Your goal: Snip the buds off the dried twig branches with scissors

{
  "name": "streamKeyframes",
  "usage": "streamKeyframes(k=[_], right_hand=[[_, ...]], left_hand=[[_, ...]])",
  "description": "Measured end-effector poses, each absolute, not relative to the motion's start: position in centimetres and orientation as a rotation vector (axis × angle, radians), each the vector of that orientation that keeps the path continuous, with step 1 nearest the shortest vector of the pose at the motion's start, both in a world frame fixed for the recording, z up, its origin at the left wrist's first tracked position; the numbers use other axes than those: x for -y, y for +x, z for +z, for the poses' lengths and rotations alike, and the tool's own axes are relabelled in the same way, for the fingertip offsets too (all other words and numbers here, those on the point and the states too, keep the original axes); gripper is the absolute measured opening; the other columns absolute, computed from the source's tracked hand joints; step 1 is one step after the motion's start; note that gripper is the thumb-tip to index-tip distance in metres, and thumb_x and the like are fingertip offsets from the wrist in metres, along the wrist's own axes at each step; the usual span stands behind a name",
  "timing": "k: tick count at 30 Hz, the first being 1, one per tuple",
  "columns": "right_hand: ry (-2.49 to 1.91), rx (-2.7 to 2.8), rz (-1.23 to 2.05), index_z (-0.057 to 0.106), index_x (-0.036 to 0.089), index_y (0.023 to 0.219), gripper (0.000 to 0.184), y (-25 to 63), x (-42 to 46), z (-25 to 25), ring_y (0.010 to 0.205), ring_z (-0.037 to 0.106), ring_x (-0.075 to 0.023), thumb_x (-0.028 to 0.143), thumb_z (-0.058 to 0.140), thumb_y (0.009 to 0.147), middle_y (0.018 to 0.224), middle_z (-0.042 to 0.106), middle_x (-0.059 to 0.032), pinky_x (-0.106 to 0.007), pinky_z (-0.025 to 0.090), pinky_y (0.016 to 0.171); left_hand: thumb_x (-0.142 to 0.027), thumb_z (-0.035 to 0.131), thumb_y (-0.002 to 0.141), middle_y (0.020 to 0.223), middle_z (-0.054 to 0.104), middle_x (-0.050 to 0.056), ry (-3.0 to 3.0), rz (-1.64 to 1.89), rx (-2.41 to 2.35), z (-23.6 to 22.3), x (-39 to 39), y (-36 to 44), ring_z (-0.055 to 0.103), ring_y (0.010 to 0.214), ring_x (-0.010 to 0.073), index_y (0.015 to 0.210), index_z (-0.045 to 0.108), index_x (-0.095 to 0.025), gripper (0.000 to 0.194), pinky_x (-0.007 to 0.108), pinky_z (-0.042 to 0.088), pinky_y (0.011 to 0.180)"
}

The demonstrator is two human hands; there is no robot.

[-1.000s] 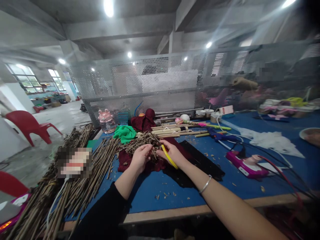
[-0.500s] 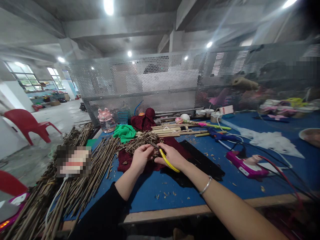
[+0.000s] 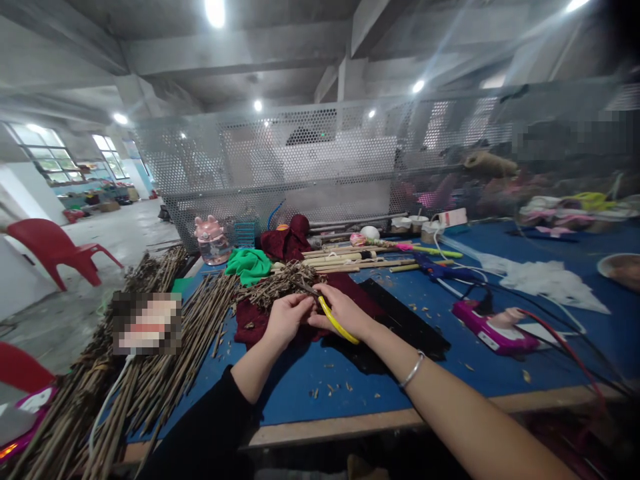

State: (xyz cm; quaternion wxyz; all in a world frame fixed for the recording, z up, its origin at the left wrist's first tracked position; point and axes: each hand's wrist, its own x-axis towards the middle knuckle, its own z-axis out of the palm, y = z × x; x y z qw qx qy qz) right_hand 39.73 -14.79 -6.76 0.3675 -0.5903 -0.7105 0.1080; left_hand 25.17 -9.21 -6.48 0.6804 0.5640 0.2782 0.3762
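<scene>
Currently | small white box (image 3: 456, 217): pink marking too small to read | yellow-handled dark-bladed metal scissors (image 3: 332, 319) grasped in right hand (image 3: 346, 312), beside dry brown twig heap (image 3: 274, 285) | left hand (image 3: 285, 321): fingertips together near blades, cannot tell what they hold

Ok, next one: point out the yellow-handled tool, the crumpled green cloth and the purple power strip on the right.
Yellow-handled tool (image 3: 333, 320): head view, on its curved yellow handle.
Crumpled green cloth (image 3: 249, 267): head view, middle of its folds.
Purple power strip (image 3: 475, 327): head view, on its casing.
</scene>
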Motion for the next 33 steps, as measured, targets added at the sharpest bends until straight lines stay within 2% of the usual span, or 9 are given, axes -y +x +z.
streamKeyframes(k=[4,10,16,23,25,29,33], right_hand=[[-1.52,1.818,0.206,0.045,0.018,0.117,0.067,39.71,14.6,-7.12,0.105,0.05,-0.0251,0.051,0.068,0.064,0.115,0.053,-0.0126,-0.039,0.039,0.089],[-1.51,1.848,0.121,0.043,0.015,0.117,0.067,39.61,14.66,-7.07,0.103,0.05,-0.0243,0.051,0.066,0.066,0.111,0.053,-0.0131,-0.038,0.04,0.089],[-1.528,1.796,0.143,0.049,0.019,0.109,0.054,39.29,14.93,-6.85,0.086,0.057,-0.0206,0.051,0.065,0.068,0.099,0.059,-0.0085,-0.03,0.044,0.075],[-1.521,1.809,0.223,0.053,0.017,0.098,0.043,39.21,15.12,-6.71,0.068,0.057,-0.016,0.052,0.059,0.074,0.079,0.061,-0.0039,-0.024,0.041,0.062],[-1.569,1.825,0.183,0.052,0.018,0.1,0.045,39.25,15.05,-6.76,0.071,0.058,-0.0172,0.053,0.059,0.073,0.082,0.061,-0.0047,-0.025,0.042,0.064],[-1.624,1.871,0.034,0.048,0.017,0.111,0.058,39.28,14.9,-6.92,0.091,0.055,-0.0226,0.052,0.064,0.068,0.101,0.057,-0.0097,-0.033,0.042,0.077],[-1.587,1.877,0.036,0.046,0.017,0.112,0.056,39.15,14.79,-7.11,0.093,0.053,-0.0225,0.048,0.065,0.069,0.1,0.055,-0.0105,-0.034,0.041,0.081]], left_hand=[[-0.037,0.07,0.062,0.059,0.063,0.001,1.384,0.878,-0.645,-6.34,9.31,24.99,0.05,0.05,0.0072,0.067,0.068,-0.01,0.027,0.018,0.038,0.05],[-0.035,0.066,0.066,0.062,0.066,0.002,1.457,0.898,-0.651,-6.5,9.53,25.03,0.053,0.053,0.0088,0.067,0.068,-0.011,0.024,0.019,0.04,0.054],[-0.038,0.066,0.065,0.06,0.064,0.002,1.443,0.922,-0.685,-6.52,9.74,25.01,0.051,0.051,0.009,0.065,0.067,-0.011,0.027,0.019,0.039,0.051],[-0.039,0.065,0.065,0.059,0.063,0.002,1.449,0.967,-0.746,-7.14,9.23,25.07,0.05,0.049,0.0087,0.068,0.067,-0.011,0.028,0.02,0.038,0.049],[-0.037,0.064,0.065,0.058,0.063,0.002,1.421,0.991,-0.767,-7.07,9.21,25.1,0.05,0.049,0.0086,0.067,0.067,-0.011,0.026,0.02,0.038,0.05],[-0.03,0.063,0.066,0.058,0.063,0.001,1.386,0.997,-0.749,-6.53,9.43,25.08,0.053,0.051,0.0095,0.068,0.067,-0.012,0.019,0.02,0.041,0.053],[-0.028,0.062,0.067,0.063,0.065,0.002,1.444,1.002,-0.713,-6.26,9.57,25.04,0.054,0.055,0.0104,0.072,0.069,-0.012,0.018,0.02,0.042,0.055]])
